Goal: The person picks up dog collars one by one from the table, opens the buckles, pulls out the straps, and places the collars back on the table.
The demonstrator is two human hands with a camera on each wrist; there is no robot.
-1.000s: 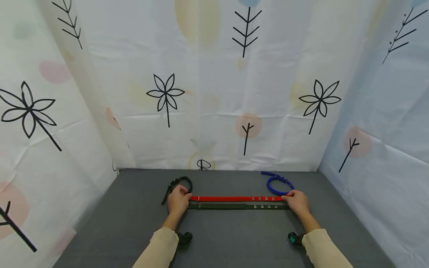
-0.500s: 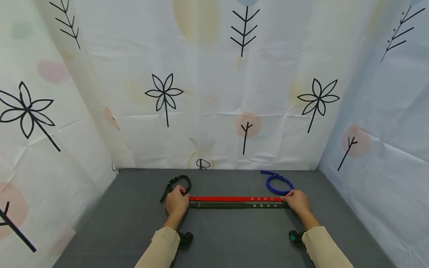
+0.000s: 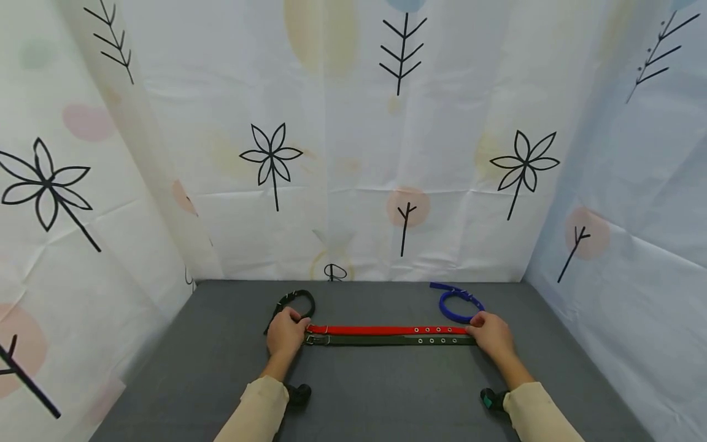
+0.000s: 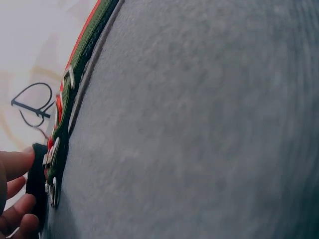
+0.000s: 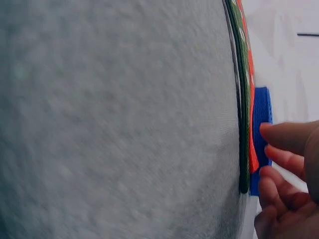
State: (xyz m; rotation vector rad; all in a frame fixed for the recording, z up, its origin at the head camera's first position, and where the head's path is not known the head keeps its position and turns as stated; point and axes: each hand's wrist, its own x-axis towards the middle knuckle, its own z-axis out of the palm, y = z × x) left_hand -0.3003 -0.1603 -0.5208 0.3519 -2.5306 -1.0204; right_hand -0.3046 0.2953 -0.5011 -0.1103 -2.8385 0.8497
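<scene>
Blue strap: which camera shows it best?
Head: the blue strap shows from above, its loop and loose end both visible. Right wrist catches only a low, side-on blue band, partly covered by the right hand. Left wrist shows none of it.

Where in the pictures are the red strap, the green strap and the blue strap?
Red strap [image 3: 381,330]: head view, middle of its length.
Green strap [image 3: 381,340]: head view, middle of its length.
Blue strap [image 3: 457,318]: head view, near side of its loop.
</scene>
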